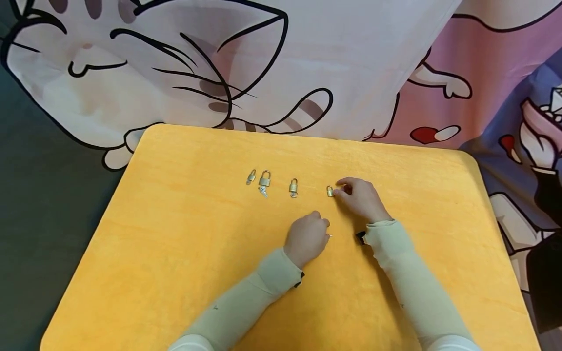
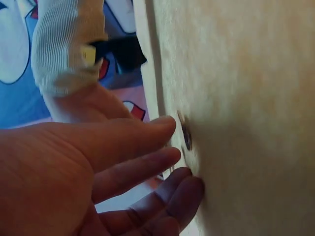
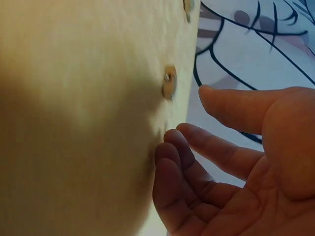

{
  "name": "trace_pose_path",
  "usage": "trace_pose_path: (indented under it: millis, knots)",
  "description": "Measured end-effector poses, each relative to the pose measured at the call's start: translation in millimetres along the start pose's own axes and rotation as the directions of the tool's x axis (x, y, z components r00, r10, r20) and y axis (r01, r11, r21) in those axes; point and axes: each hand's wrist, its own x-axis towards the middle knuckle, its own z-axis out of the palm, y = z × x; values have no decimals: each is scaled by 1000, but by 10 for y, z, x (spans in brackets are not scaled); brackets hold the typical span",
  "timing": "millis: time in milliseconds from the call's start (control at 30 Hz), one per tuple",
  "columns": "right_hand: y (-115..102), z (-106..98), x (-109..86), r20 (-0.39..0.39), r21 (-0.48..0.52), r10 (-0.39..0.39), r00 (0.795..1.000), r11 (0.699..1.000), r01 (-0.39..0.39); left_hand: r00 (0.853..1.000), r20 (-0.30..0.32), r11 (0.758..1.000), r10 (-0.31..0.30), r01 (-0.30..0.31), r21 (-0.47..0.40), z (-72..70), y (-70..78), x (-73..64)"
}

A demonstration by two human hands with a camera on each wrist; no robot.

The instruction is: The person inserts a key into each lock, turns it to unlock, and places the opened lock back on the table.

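Observation:
Near the back right of the table, a small brass padlock [image 1: 330,191] lies beside my right hand [image 1: 359,199]. The thumb is close to or touching it; I cannot tell which. In the right wrist view, the thumb [image 3: 231,105] and fingers [image 3: 170,189] are apart with nothing visible between them, and a padlock [image 3: 169,83] lies beyond. Nearer to me, my left hand [image 1: 307,239] hovers over the table with loosely bent fingers. No held thing shows between its thumb [image 2: 142,137] and fingers; a tiny pale spot at its fingertips is too small to identify.
To the left lie a brass padlock with keys [image 1: 293,187], a larger padlock [image 1: 265,181] with keys [image 1: 263,190], and a small padlock [image 1: 251,176]. The yellow table [image 1: 167,234] has rounded corners; a cartoon-printed cloth [image 1: 351,63] hangs behind it.

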Motion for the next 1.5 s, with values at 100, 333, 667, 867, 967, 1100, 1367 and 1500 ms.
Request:
trace_pose_path:
  millis: [100, 333, 667, 867, 967, 1100, 1367, 1500]
  knots:
    - [-48, 70, 34, 2, -1, -5, 1000, 1000, 5, 999, -37, 999, 11, -10, 50, 29, 38, -9]
    - [-131, 154, 71, 6, -9, -11, 1000, 1000, 11, 998, -66, 1000, -8, 9, 28, 61, 58, -29]
    - [-161, 179, 32, -12, 1, 1, 1000, 1000, -1, 998, -42, 998, -55, 56, 8, 59, 40, -39]
    - [-152, 196, -5, -48, 47, 10, 999, 999, -8, 996, -31, 997, -80, 79, -22, 67, 8, -40]
    - [-145, 202, -22, -70, 94, 11, 997, 996, -4, 995, -24, 990, -94, 91, -104, 79, -33, -44]
    - [-160, 211, -40, -75, 177, 6, 997, 984, 8, 988, -55, 949, -144, 123, -289, 80, -121, -48]
    - [-309, 241, -69, -102, 345, -27, 994, 937, 61, 947, -21, 698, -321, 222, -680, 52, -332, -31]
    - [-391, 261, -76, -109, 459, -24, 994, 885, 72, 911, 17, 494, -411, 239, -836, 48, -426, -38]
